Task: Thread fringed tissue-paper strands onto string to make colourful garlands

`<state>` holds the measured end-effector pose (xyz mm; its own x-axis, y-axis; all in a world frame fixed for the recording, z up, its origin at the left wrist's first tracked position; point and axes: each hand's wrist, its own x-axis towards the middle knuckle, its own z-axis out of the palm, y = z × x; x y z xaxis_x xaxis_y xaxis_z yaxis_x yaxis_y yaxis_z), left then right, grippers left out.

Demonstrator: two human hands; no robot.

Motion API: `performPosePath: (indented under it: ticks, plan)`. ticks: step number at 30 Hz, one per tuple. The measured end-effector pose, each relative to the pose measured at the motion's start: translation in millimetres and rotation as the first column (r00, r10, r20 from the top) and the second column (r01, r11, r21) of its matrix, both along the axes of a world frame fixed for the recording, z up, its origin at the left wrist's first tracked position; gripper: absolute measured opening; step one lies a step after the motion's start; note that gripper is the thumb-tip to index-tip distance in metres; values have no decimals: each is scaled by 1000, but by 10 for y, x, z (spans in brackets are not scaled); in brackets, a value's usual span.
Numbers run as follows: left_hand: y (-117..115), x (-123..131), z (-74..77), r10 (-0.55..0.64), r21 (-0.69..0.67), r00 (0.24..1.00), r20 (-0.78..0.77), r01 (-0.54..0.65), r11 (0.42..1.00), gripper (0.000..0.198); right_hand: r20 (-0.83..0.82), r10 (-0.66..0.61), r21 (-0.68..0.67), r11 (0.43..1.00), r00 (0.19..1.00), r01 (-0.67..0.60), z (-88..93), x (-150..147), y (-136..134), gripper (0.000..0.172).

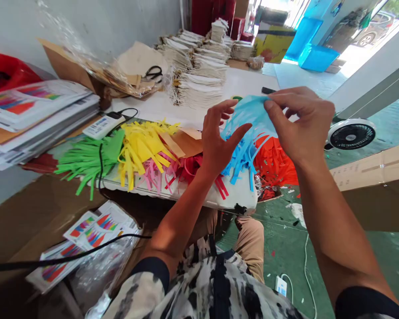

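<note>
I can read no words, numbers or brands from here; the barcode label (101, 127) at left on the table is too small to make out.

Blue fringed paper sheet (249, 128). Left of it: pink paper fringe (156, 175), yellow paper fringe (142, 148), green paper fringe (86, 161). Right of it: orange-red paper fringe (274, 161). Below it: black-and-white mottled shirt (219, 292), green speckled floor (286, 248).

One head-worn view, facing forward and down, close above the left hand (219, 139) and right hand (301, 122)
</note>
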<state>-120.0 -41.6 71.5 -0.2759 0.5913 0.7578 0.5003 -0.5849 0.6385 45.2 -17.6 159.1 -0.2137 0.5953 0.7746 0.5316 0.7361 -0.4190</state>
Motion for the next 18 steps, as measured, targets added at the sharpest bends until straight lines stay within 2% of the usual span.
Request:
performPosePath:
  ticks: [3, 6, 9, 11, 13, 15, 18]
  plan:
    - [-187, 25, 105, -9, 91, 1000, -9, 9, 996, 26, -19, -4, 1, 1000, 1000, 4, -95, 30, -413, 14]
    - [-418, 52, 120, -53, 129, 998, -31, 57, 990, 8, -28, -9, -51, 999, 1000, 8, -191, 124, -784, 13]
    - [-674, 59, 89, -216, 85, 976, -31, 218, 972, 5, -51, 38, -144, 989, 998, -45, -245, 295, -1102, 10]
    - [-828, 51, 77, -346, 51, 938, -34, 347, 936, 3, -74, 84, -236, 967, 994, -99, -265, 425, -1263, 9]
    - [-949, 40, 86, -487, 24, 872, -54, 488, 872, 6, -98, 115, -316, 938, 989, -141, -293, 533, -1367, 11]
    - [-1030, 35, 112, -645, -48, 762, -61, 643, 765, 8, -129, 156, -381, 904, 979, -194, -352, 602, -1416, 20]
    - [-1088, 35, 144, -804, -195, 595, -2, 788, 584, 12, -169, 253, -538, 786, 953, -304, -515, 638, -1447, 32]
